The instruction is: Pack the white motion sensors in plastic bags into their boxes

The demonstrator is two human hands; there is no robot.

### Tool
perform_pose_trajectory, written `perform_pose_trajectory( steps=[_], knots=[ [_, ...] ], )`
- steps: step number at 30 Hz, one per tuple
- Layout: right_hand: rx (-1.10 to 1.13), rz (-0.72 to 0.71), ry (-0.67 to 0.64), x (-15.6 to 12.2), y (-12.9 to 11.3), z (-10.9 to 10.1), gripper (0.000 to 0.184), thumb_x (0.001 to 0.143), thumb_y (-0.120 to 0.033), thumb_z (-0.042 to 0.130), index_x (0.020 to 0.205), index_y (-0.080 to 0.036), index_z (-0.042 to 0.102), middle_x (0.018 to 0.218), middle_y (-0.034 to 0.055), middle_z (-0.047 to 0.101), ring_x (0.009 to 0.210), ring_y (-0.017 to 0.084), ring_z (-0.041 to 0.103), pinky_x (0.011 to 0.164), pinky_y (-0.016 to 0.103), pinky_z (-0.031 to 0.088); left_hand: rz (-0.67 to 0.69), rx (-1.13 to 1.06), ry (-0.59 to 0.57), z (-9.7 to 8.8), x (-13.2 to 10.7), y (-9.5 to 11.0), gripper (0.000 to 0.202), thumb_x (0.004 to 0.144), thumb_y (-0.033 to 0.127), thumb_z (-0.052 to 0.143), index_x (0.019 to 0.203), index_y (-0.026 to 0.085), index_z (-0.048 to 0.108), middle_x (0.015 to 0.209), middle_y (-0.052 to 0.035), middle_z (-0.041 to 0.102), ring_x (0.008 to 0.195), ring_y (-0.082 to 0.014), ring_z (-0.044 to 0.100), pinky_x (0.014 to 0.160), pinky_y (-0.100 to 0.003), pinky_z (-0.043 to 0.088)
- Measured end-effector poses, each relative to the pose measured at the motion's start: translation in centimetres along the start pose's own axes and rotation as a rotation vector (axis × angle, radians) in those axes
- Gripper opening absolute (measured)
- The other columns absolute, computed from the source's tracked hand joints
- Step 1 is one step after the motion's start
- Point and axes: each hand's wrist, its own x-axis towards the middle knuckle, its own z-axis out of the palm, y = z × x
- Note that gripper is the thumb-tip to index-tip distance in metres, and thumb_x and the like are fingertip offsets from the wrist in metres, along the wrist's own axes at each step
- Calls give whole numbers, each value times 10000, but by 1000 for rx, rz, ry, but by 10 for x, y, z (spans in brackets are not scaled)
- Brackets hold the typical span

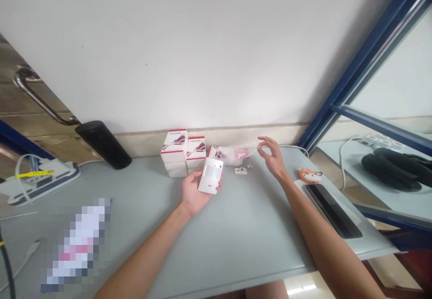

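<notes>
My left hand (195, 192) cradles a white motion sensor (211, 175); my open right hand (272, 157) hovers at two o'clock, just beside a plastic bag (232, 154), with stacked boxes (174, 152) at eleven.

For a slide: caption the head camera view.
Left hand holds a white motion sensor; right hand hovers near a plastic bag.

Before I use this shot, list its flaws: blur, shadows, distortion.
Head view: a pixelated patch hides something on the desk; the wide lens tilts and bends the scene; a soft shadow darkens the wall beside the blue frame; the white sensor in the left hand looks fairly sharp.
</notes>
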Motion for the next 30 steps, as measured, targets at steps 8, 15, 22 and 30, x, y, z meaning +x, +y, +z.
perform_pose_trajectory(
  steps=[8,15,22,30],
  knots=[
    [-2,-52,-80,-1,-14,1,111,931,-363,612,903,-269,666,1329,72,695,1350,296,541,1194,559,360,-23,130,-64,2,0,-7,599,829,278,600,1403,109,583,1067,-204,755,773,-292,712,685,-374,502],
    [21,-54,-17,0,-22,3,128,946,-369,620,926,-268,698,1291,76,710,1299,284,584,1169,533,401,-66,157,-71,-3,3,-6,515,835,289,582,1298,68,632,1086,-243,747,798,-312,712,708,-386,499],
    [87,19,-18,-3,-28,10,217,944,-435,645,1078,-278,710,1293,80,693,1263,274,610,1139,508,447,-75,138,-84,-1,2,-4,506,815,271,585,1282,83,633,1071,-230,749,805,-313,715,699,-384,504],
    [85,113,56,-18,-57,26,304,965,-512,596,1115,-248,602,1114,83,667,964,239,613,909,422,533,-2,116,-60,9,-4,-1,538,820,246,579,1349,144,584,1077,-193,755,797,-303,731,706,-397,525]
  ],
)
